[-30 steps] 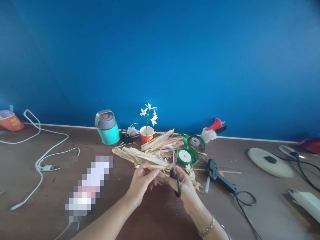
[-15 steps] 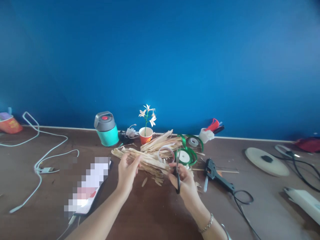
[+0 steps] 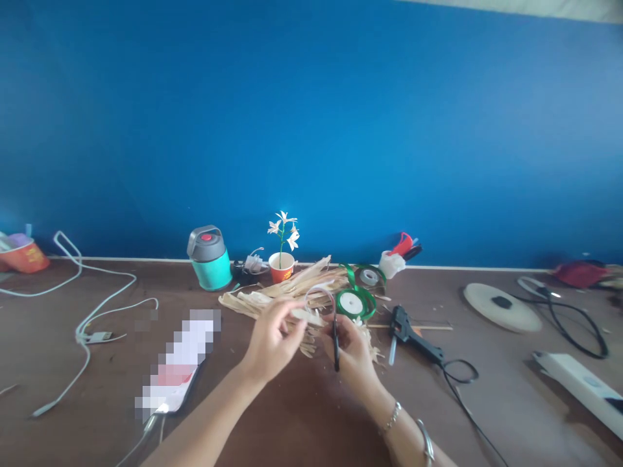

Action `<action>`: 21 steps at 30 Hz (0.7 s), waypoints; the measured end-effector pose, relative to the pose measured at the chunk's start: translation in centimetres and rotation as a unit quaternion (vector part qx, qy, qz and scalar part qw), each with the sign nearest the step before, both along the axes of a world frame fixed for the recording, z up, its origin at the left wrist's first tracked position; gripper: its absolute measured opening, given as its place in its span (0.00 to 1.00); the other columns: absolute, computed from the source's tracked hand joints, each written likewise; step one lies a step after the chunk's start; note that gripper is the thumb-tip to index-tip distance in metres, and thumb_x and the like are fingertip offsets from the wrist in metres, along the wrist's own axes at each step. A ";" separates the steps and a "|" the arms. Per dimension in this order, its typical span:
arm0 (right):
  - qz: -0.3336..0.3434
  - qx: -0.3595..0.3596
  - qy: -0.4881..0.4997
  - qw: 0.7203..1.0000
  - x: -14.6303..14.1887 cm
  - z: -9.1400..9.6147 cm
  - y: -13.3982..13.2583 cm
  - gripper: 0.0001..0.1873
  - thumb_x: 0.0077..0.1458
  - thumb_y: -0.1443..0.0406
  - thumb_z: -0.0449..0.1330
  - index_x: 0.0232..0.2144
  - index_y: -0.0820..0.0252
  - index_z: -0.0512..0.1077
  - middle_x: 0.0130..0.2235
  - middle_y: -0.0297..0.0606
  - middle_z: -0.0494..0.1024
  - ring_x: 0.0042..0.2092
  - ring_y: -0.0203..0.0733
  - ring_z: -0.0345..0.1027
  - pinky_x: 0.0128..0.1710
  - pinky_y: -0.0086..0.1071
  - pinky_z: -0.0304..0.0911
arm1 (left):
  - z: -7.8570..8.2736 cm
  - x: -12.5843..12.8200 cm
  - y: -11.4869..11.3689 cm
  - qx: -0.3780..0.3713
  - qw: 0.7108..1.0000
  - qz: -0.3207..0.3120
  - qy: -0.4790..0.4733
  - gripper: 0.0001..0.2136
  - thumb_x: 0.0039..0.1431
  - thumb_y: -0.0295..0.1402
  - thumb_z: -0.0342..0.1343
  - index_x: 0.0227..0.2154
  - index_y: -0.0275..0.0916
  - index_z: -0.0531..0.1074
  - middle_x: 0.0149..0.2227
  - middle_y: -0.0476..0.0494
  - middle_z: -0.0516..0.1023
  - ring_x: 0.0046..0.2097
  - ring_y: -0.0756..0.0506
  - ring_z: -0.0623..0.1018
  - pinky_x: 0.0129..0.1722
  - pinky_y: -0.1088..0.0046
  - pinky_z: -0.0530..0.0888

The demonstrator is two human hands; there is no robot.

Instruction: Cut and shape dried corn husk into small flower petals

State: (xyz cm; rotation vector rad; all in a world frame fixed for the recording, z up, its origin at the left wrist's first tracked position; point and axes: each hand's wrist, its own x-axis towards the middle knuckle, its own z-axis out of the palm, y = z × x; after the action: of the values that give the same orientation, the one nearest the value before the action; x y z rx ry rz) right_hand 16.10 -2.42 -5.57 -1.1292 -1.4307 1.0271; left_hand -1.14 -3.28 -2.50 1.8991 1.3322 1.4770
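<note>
My left hand is closed in a pinch on a pale piece of dried husk. The piece reaches toward the fingertips of my right hand; I cannot tell whether they touch it. My right hand is closed around black-handled scissors, which stand roughly upright. Behind both hands lies a heap of dried husk strips, with small cut petal-like pieces in front of it. A clear tape ring and a spool of green ribbon are just beyond my right hand.
A paper cup holds a stem of white flowers. Left of it stand a teal flask and a phone with white cables. To the right lie a glue gun, a round lid and a white power strip.
My left hand has moved right, away from the heap and close to my right hand, with the pale husk piece now showing in its fingers. The view has shifted slightly.
</note>
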 end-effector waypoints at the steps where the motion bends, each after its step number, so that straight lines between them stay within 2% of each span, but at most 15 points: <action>1: 0.001 0.011 -0.002 1.000 -0.1 0.1 -0.1 0.12 0.47 0.63 0.62 0.36 0.60 0.69 0.27 0.33 0.73 0.26 0.37 0.66 0.25 0.27 0.62 | 0.0 0.4 -0.1 -0.012 0.997 -0.049 0.055 0.15 0.52 0.27 0.57 0.44 0.42 0.74 0.43 0.42 0.77 0.43 0.44 0.77 0.41 0.69 0.75; 3: 0.003 0.030 -0.009 1.000 -0.2 0.3 -0.3 0.12 0.47 0.64 0.60 0.37 0.60 0.70 0.27 0.34 0.74 0.27 0.37 0.67 0.25 0.27 0.62 | -0.2 1.0 -0.2 -0.034 0.990 -0.083 0.105 0.18 0.49 0.24 0.59 0.45 0.42 0.73 0.45 0.42 0.78 0.48 0.41 0.75 0.49 0.64 0.72; 5: 0.003 0.040 -0.013 0.999 -0.3 0.3 -0.4 0.12 0.48 0.65 0.59 0.37 0.59 0.70 0.27 0.34 0.73 0.27 0.36 0.67 0.25 0.27 0.63 | -0.5 1.3 -0.2 -0.066 0.989 -0.063 0.116 0.15 0.52 0.24 0.56 0.43 0.41 0.74 0.42 0.42 0.80 0.44 0.42 0.77 0.47 0.64 0.73; 8: 0.009 0.047 -0.013 0.999 -0.4 0.2 -0.5 0.12 0.47 0.65 0.59 0.37 0.59 0.69 0.26 0.33 0.73 0.26 0.36 0.66 0.24 0.27 0.62 | -1.0 1.1 -0.2 -0.081 0.987 -0.049 0.130 0.07 0.54 0.26 0.56 0.33 0.41 0.77 0.34 0.43 0.81 0.39 0.43 0.78 0.42 0.67 0.73; 10: 0.028 0.048 -0.018 0.998 -0.5 0.0 -0.5 0.12 0.47 0.65 0.59 0.38 0.60 0.68 0.26 0.33 0.73 0.25 0.36 0.66 0.24 0.27 0.61 | -1.3 0.8 -0.2 -0.084 0.987 -0.047 0.131 0.05 0.54 0.26 0.56 0.28 0.41 0.76 0.31 0.45 0.80 0.37 0.43 0.78 0.40 0.68 0.73; 12: 0.044 0.045 -0.037 0.997 -0.5 0.0 -0.5 0.15 0.48 0.66 0.58 0.40 0.59 0.66 0.27 0.34 0.74 0.26 0.36 0.66 0.24 0.27 0.61 | -1.6 0.4 -0.4 -0.096 0.989 -0.032 0.109 0.05 0.54 0.26 0.55 0.28 0.41 0.75 0.30 0.46 0.80 0.35 0.44 0.78 0.38 0.70 0.72; 15: 0.019 0.041 -0.130 0.990 -0.3 0.0 -0.3 0.19 0.47 0.66 0.58 0.44 0.59 0.63 0.25 0.32 0.74 0.24 0.38 0.66 0.24 0.28 0.59 | -2.3 -0.1 -0.7 -0.134 0.989 0.022 0.055 0.05 0.55 0.30 0.53 0.26 0.40 0.73 0.27 0.48 0.79 0.31 0.46 0.77 0.34 0.72 0.71; 18: -0.047 0.036 -0.277 0.959 0.1 0.1 -0.1 0.12 0.45 0.64 0.60 0.35 0.59 0.65 0.19 0.30 0.72 0.22 0.39 0.65 0.24 0.28 0.55 | -3.1 -0.5 -1.2 -0.132 0.990 0.051 0.012 0.08 0.56 0.35 0.53 0.25 0.39 0.71 0.26 0.48 0.78 0.29 0.46 0.76 0.32 0.72 0.71; 21: -0.078 0.028 -0.372 0.925 0.2 0.2 0.1 0.07 0.44 0.62 0.62 0.27 0.58 0.69 0.19 0.35 0.73 0.24 0.42 0.67 0.24 0.29 0.53 | -3.9 -0.7 -1.5 -0.124 0.991 0.055 -0.013 0.10 0.57 0.38 0.53 0.26 0.39 0.72 0.26 0.48 0.78 0.29 0.46 0.75 0.31 0.72 0.70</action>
State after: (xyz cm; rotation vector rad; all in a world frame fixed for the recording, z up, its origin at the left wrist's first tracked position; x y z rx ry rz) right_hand 16.35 -2.30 -5.38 -1.6596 -1.8924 0.4356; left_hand -1.88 -4.80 -6.41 1.6679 1.5525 1.3105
